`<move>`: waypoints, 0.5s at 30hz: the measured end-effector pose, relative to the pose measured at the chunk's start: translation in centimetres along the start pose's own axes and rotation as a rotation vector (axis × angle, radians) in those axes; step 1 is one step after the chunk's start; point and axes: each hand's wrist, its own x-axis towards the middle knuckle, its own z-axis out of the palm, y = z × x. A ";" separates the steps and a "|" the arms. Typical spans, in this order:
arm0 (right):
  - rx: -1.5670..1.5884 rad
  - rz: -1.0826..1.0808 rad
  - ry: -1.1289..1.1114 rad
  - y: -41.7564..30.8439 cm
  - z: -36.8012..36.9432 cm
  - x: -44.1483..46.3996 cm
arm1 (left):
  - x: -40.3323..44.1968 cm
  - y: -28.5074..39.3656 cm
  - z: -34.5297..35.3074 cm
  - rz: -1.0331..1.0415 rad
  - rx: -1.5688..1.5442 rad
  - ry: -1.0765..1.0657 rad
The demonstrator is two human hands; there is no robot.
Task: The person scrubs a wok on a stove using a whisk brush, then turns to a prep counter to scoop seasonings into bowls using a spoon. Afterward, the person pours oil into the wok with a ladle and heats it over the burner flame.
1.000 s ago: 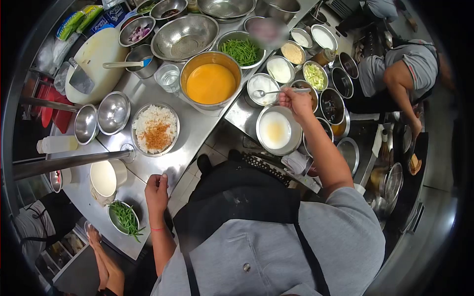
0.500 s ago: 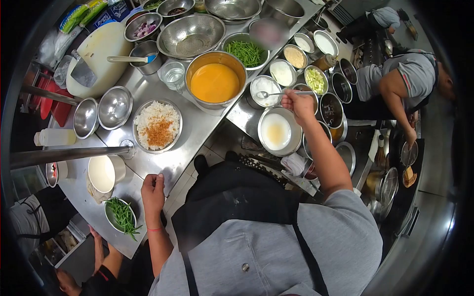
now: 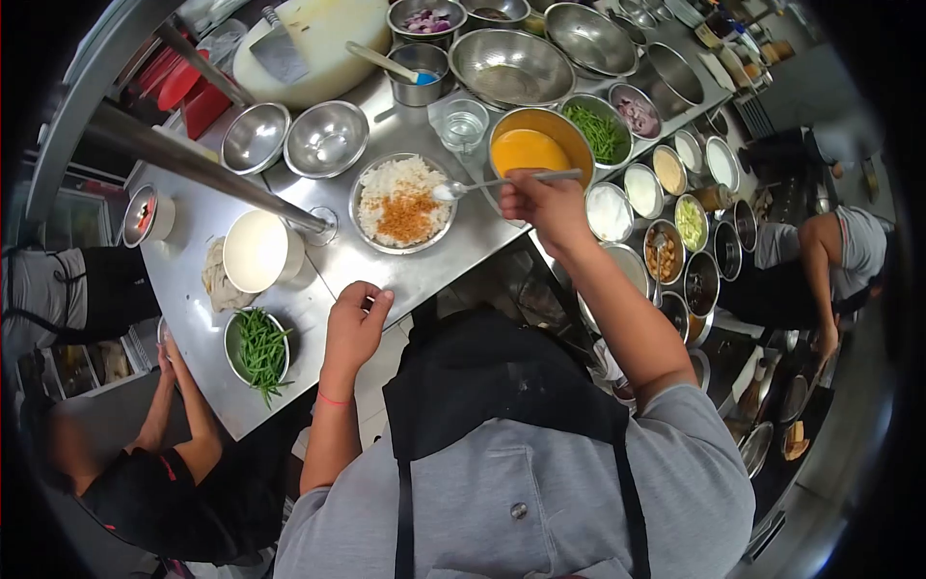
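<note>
My right hand [image 3: 547, 207] grips the handle of a metal spoon [image 3: 487, 181]. White powder [image 3: 444, 192] sits in the spoon's bowl, over the right rim of a steel bowl [image 3: 369, 238]. That bowl holds white rice [image 3: 378, 186] with an orange-brown crumbly topping [image 3: 405, 220]. Beside my right hand stands a pot of orange liquid [image 3: 529, 151]. Near the counter's front edge is my left hand [image 3: 355, 323], its fingers loosely curled and nothing visible in them. To its left, a bowl of cut green beans [image 3: 258, 349] stands by a cream-coloured container [image 3: 260, 253].
Right of the pot are a tub of white powder [image 3: 610, 212], a bowl of chopped greens [image 3: 598, 132] and several ingredient tins. A metal post [image 3: 212, 169] slants over the counter [image 3: 333, 265]. Co-workers stand at the left [image 3: 164, 482] and right [image 3: 820, 256].
My right hand has brought the spoon left, from above the white powder tub to the rice bowl, with white powder now on it. My view has turned left.
</note>
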 end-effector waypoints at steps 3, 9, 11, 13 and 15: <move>-0.086 -0.031 -0.061 0.7 2.9 1.2 | -0.8 -0.2 -0.7 -0.033 0.022 0.036; -0.286 -0.242 -0.119 1.7 4.6 2.8 | -1.5 -1.9 -1.4 -0.074 -0.009 0.077; -0.268 -0.231 -0.126 0.8 4.5 2.3 | -1.3 -1.6 -1.5 -0.048 0.010 0.090; -0.244 -0.220 -0.121 0.6 4.2 2.3 | -0.9 -1.8 -1.4 -0.047 -0.009 0.088; -0.346 -0.270 -0.145 1.1 3.1 2.4 | -0.6 -2.0 -1.0 -0.039 -0.024 0.069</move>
